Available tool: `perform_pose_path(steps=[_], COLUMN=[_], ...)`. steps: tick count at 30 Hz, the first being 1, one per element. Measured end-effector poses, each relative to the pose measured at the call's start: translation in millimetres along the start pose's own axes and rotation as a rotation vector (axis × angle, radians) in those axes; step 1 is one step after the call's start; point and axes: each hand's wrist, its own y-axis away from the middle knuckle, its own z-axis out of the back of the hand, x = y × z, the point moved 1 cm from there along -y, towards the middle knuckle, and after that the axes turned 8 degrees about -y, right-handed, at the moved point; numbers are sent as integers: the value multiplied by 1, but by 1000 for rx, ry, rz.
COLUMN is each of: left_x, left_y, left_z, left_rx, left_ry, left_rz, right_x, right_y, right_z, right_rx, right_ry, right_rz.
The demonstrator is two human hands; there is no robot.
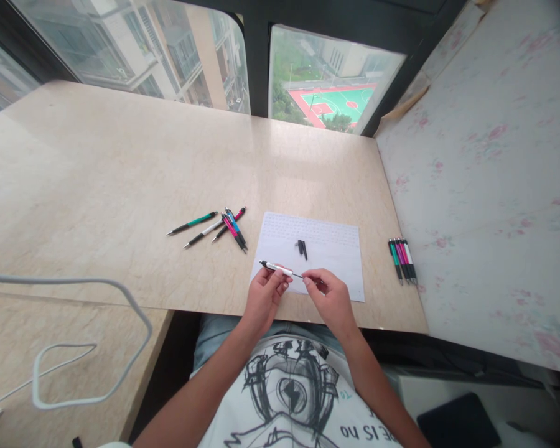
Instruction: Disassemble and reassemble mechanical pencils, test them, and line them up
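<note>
My left hand (267,292) is closed around the white barrel of a pen (276,268), whose black clicker end points left. From the barrel's right end a thin dark refill (297,275) sticks out. My right hand (327,292) pinches the refill's far end between thumb and fingers. Both hands are just over the near part of a sheet of paper (336,264) with handwriting along its top. Small black pen parts (302,249) lie on the sheet, beyond my hands.
Several coloured pens (214,227) lie loosely crossed left of the paper. Another row of pens (402,260) lies side by side near the papered wall (485,186). A white cable (135,311) loops over the lower left. Windows (331,81) border the marble-patterned counter (121,162).
</note>
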Motion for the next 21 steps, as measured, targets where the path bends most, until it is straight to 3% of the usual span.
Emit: perform_pose_path(steps=[6, 10, 15, 18, 21], left_x=[-3, -4, -5, -7, -9], left_y=[-3, -6, -5, -5, -5], left_z=[5, 8, 8, 9, 9], left_rx=[-33, -38, -45, -53, -66], left_ry=[77, 139, 151, 148, 147], left_rz=[5, 18, 16, 11, 5], right_x=[-9, -24, -29, -25, -22], right_y=[-13, -37, -57, -60, -59], right_z=[11, 12, -8, -13, -2], right_rx=[-81, -108, -105, -138, -196], right_ry=[-7, 291, 726, 803, 788], right_rz=[-39, 63, 86, 38, -14])
